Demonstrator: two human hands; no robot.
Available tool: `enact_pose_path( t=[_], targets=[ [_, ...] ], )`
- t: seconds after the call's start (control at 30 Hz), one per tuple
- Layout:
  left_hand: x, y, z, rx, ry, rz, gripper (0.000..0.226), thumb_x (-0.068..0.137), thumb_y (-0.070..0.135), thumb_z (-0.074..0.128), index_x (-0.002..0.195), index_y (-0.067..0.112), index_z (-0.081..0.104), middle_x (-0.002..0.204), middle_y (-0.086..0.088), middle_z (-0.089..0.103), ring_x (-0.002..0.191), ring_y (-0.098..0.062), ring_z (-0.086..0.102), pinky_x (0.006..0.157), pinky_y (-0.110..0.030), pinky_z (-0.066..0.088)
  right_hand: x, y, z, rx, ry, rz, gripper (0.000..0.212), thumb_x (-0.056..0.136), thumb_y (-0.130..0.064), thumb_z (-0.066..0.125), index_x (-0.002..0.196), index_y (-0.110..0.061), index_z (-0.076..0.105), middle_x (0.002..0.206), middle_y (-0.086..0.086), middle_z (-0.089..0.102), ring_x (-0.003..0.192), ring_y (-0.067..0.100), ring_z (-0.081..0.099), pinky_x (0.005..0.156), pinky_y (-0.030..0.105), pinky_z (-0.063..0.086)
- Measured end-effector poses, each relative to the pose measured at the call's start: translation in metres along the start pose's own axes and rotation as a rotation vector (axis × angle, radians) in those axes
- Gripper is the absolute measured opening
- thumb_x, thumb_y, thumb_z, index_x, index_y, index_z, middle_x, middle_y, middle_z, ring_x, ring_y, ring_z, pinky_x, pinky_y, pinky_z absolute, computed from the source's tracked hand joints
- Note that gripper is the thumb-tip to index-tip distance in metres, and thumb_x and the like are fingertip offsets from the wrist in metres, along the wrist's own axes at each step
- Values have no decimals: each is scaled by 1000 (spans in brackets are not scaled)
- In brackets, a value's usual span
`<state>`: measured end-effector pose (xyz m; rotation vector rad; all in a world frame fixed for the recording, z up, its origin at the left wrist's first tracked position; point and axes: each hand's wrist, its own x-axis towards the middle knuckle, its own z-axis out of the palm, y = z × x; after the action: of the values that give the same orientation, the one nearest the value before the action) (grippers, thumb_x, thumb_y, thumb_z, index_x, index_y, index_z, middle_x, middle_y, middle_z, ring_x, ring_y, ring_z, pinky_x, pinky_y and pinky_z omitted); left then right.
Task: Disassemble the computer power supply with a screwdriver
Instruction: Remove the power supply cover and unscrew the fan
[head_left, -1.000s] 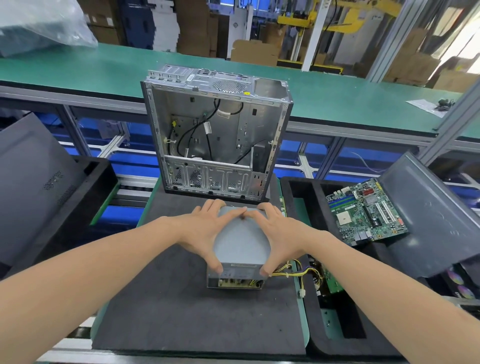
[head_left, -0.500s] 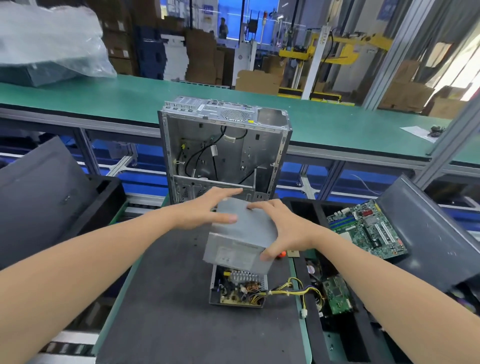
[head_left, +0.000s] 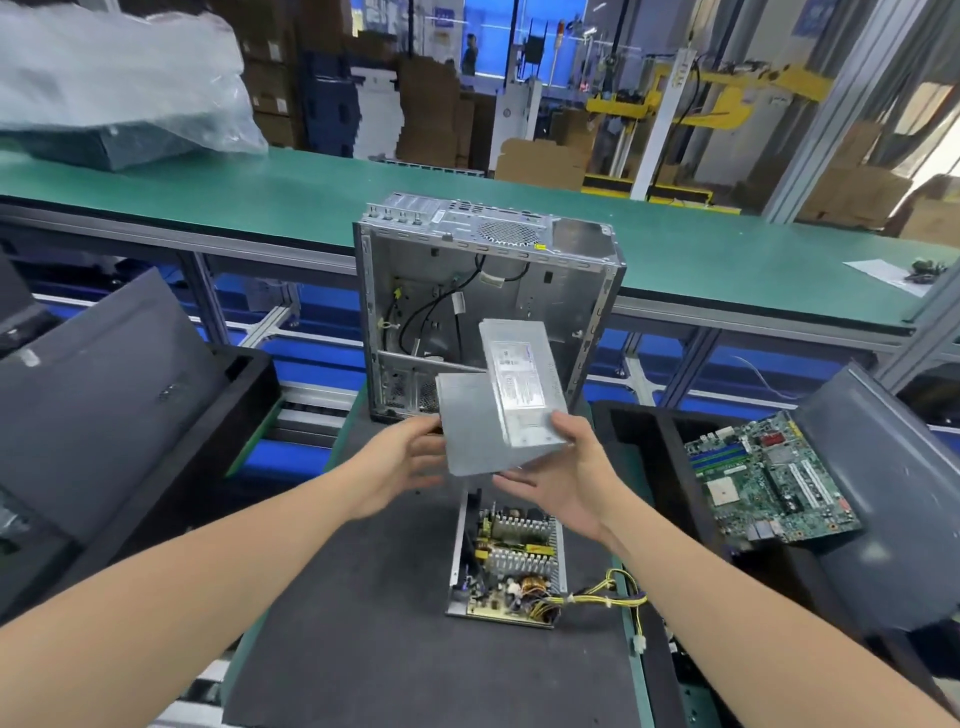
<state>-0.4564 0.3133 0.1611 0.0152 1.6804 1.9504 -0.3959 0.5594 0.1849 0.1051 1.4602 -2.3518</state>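
The grey metal cover (head_left: 498, 410) of the power supply is lifted in the air, tilted, its labelled side facing up. My left hand (head_left: 410, 457) holds its left edge and my right hand (head_left: 566, 478) grips its lower right corner, thumb on top. Below them the open power supply base (head_left: 506, 561) lies on the black mat (head_left: 363, 623), showing its heat sinks, coils and circuit board. Yellow and black wires (head_left: 608, 597) trail from it to the right. No screwdriver is in view.
An empty open computer case (head_left: 483, 301) stands upright at the back of the mat. A motherboard (head_left: 769, 483) lies on a dark panel (head_left: 883, 493) at the right. Another dark panel (head_left: 104, 405) leans at the left. A green conveyor (head_left: 260, 192) runs behind.
Both hands have lifted the cover off the power supply and raised and tilted it, exposing the circuit board underneath. The camera view has tipped upward.
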Motion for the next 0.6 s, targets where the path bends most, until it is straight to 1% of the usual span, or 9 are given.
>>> enact_pose_path(
  t=[0.1,0.23,0.3,0.37,0.43,0.5,0.53,0.57,0.6],
  targets=[
    [-1,1,-3,20,11,24,32,107,35,51,137,26,57,127,-3,72,111,-30,72,82,-40,59,15,18,12,121,-1,59,98,63,-57,88,147,-20,52,147,24,56,134,45,57,119,60,37],
    [1,3,-22,129,164,89,29,108,16,49,134,20,60,127,-6,71,111,-30,71,89,-51,61,30,33,27,205,-15,98,88,76,-58,79,149,-18,51,147,23,58,135,44,56,122,59,31],
    [1,5,-39,233,233,107,30,105,12,49,129,20,64,123,-5,72,108,-28,71,87,-53,62,39,34,34,154,23,102,79,80,-56,74,146,-18,54,143,20,62,133,39,59,121,57,34],
    [0,9,-59,327,303,100,32,100,10,49,122,22,68,115,-2,74,103,-27,73,83,-55,62,49,34,41,44,94,98,67,85,-52,69,142,-17,58,136,17,67,128,37,63,116,53,40],
    [0,13,-81,377,359,79,32,96,10,49,111,23,74,105,-2,77,93,-26,75,75,-53,64,61,34,47,-92,176,90,51,98,-42,59,140,-11,60,130,21,69,123,39,65,112,50,46],
    [0,15,-100,377,393,51,31,95,9,49,100,20,77,95,-5,79,81,-25,77,65,-47,65,75,33,53,-250,278,78,40,106,-23,48,134,0,63,123,27,71,115,39,69,100,42,55],
    [1,17,-107,371,408,38,29,95,9,49,98,16,77,94,-8,79,78,-25,77,63,-45,65,81,33,56,-341,320,86,35,106,-14,45,127,5,66,120,27,71,107,37,70,92,38,58],
    [3,18,-114,365,428,26,26,96,10,50,98,10,76,94,-12,78,75,-26,77,62,-45,64,85,34,59,-487,342,88,30,105,-6,45,117,6,70,114,26,72,97,32,70,87,35,58],
    [4,20,-120,357,451,14,24,97,10,50,97,4,74,95,-15,77,73,-28,77,60,-45,64,86,35,61,-731,350,75,29,101,0,45,108,1,74,107,21,73,90,26,69,88,36,57]
  ],
)
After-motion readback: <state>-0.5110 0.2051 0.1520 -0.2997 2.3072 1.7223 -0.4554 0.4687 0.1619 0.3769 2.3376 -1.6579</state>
